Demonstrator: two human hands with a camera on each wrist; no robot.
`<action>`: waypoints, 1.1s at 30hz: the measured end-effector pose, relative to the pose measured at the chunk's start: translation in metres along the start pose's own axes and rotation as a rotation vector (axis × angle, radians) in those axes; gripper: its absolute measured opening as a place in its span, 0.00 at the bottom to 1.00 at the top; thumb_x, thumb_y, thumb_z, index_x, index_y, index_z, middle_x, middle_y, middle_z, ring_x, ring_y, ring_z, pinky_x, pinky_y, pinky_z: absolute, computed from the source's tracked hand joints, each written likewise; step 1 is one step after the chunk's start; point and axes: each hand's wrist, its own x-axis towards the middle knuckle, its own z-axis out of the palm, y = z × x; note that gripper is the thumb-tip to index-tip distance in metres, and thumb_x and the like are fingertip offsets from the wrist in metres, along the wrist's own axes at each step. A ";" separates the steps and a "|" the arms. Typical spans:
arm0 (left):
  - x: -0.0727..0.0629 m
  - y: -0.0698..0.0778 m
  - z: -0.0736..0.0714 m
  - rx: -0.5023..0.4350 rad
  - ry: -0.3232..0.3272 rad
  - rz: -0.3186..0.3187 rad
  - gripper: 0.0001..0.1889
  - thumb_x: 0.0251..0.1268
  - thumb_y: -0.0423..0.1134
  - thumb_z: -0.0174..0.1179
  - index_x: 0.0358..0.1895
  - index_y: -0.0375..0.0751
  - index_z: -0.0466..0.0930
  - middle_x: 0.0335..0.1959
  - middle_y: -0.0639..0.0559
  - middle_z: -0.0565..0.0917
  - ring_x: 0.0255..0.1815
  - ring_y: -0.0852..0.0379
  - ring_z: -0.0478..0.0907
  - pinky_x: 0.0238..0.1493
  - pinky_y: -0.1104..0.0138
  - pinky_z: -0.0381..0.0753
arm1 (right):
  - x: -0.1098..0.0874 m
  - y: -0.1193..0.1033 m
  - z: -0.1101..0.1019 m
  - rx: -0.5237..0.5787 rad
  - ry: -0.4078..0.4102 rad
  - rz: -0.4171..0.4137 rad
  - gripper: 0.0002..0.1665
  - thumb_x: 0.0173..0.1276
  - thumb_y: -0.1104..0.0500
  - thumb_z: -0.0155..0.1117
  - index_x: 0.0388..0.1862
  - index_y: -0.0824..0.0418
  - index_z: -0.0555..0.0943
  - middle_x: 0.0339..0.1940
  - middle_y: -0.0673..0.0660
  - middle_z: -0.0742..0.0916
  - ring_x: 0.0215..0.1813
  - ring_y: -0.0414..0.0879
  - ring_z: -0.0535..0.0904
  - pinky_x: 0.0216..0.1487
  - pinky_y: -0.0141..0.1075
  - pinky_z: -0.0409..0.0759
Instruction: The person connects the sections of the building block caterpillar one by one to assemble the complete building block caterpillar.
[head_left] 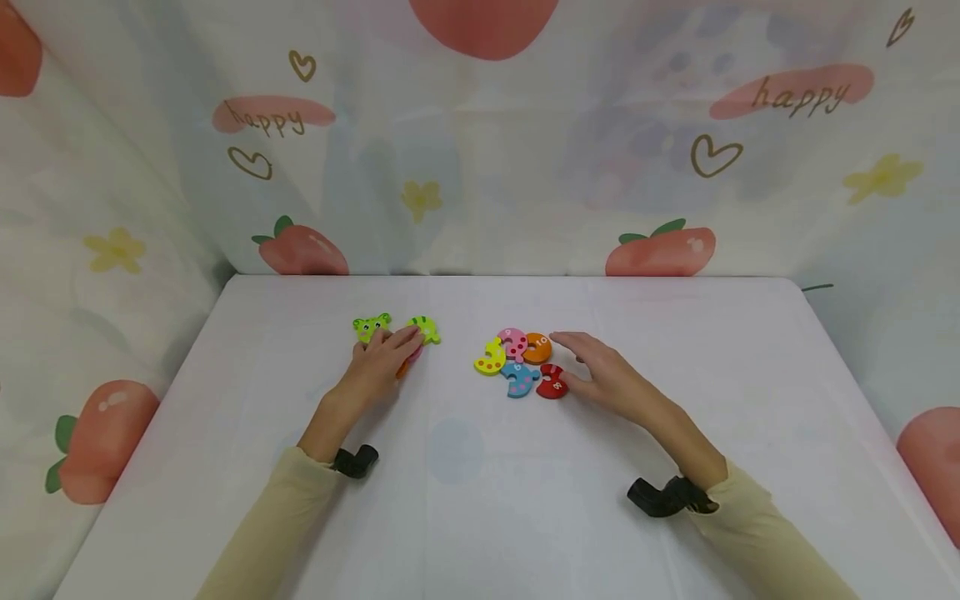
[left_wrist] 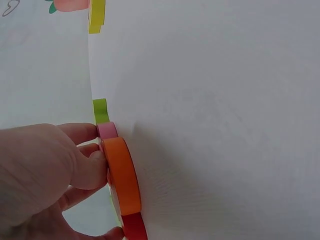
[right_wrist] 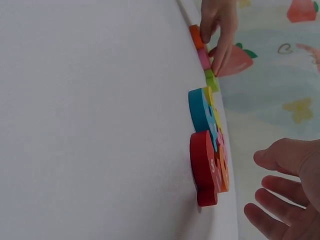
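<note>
On the left of the table lie a green animal-head piece [head_left: 372,327] and a green striped tail piece [head_left: 424,328]. My left hand [head_left: 380,362] spreads its fingers over the wooden pieces between them. In the left wrist view its fingers touch a pink piece [left_wrist: 107,130], an orange piece [left_wrist: 122,175] and a red piece [left_wrist: 134,227]. My right hand [head_left: 611,379], fingers apart and holding nothing, hovers beside a loose cluster: red number piece [head_left: 552,382], orange number piece [head_left: 537,348], pink spotted piece [head_left: 513,342], yellow spotted piece [head_left: 491,357] and blue spotted piece [head_left: 519,379].
The pieces lie on a white-covered table [head_left: 465,517]. A printed curtain [head_left: 480,167] with fruit, hearts and flowers stands behind it and along the sides. Each wrist wears a black camera mount, such as the right mount [head_left: 663,497].
</note>
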 end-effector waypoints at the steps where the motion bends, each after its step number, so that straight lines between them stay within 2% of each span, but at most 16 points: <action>1: 0.000 0.001 0.000 -0.002 -0.002 0.001 0.31 0.64 0.30 0.60 0.71 0.48 0.67 0.74 0.50 0.66 0.65 0.43 0.64 0.55 0.41 0.69 | -0.002 0.000 0.000 0.008 0.000 0.000 0.36 0.65 0.64 0.65 0.71 0.65 0.65 0.68 0.66 0.74 0.63 0.61 0.75 0.56 0.51 0.81; 5: -0.002 0.002 -0.001 -0.005 0.013 0.009 0.30 0.65 0.29 0.60 0.70 0.46 0.67 0.73 0.49 0.67 0.64 0.43 0.65 0.54 0.42 0.70 | -0.013 0.002 0.001 0.032 -0.007 -0.001 0.36 0.64 0.65 0.66 0.70 0.65 0.66 0.67 0.67 0.75 0.58 0.61 0.78 0.53 0.49 0.83; 14: -0.001 -0.002 -0.002 -0.004 0.008 0.005 0.31 0.65 0.30 0.60 0.71 0.50 0.66 0.74 0.51 0.66 0.64 0.44 0.65 0.54 0.45 0.70 | -0.021 0.003 0.001 0.034 -0.010 -0.019 0.36 0.63 0.64 0.67 0.70 0.65 0.67 0.68 0.66 0.74 0.63 0.62 0.76 0.54 0.51 0.82; 21: -0.002 -0.003 -0.004 0.058 -0.015 -0.015 0.33 0.64 0.31 0.61 0.72 0.55 0.65 0.75 0.54 0.64 0.67 0.45 0.65 0.53 0.42 0.73 | -0.011 -0.008 0.009 0.021 -0.022 -0.068 0.35 0.62 0.63 0.68 0.68 0.66 0.69 0.67 0.65 0.75 0.66 0.60 0.73 0.57 0.51 0.80; 28: -0.002 -0.002 -0.007 0.049 -0.022 -0.021 0.34 0.62 0.29 0.62 0.72 0.54 0.65 0.75 0.53 0.64 0.68 0.44 0.65 0.52 0.41 0.73 | 0.006 -0.020 0.019 0.019 -0.038 -0.104 0.35 0.62 0.61 0.69 0.67 0.65 0.70 0.66 0.64 0.76 0.68 0.60 0.70 0.62 0.52 0.77; 33: 0.000 -0.003 -0.007 0.048 -0.034 -0.023 0.34 0.63 0.30 0.61 0.72 0.55 0.65 0.75 0.54 0.64 0.68 0.44 0.64 0.53 0.41 0.73 | 0.014 -0.019 0.024 0.011 -0.013 -0.126 0.35 0.61 0.62 0.70 0.66 0.66 0.71 0.62 0.64 0.78 0.63 0.58 0.75 0.60 0.51 0.79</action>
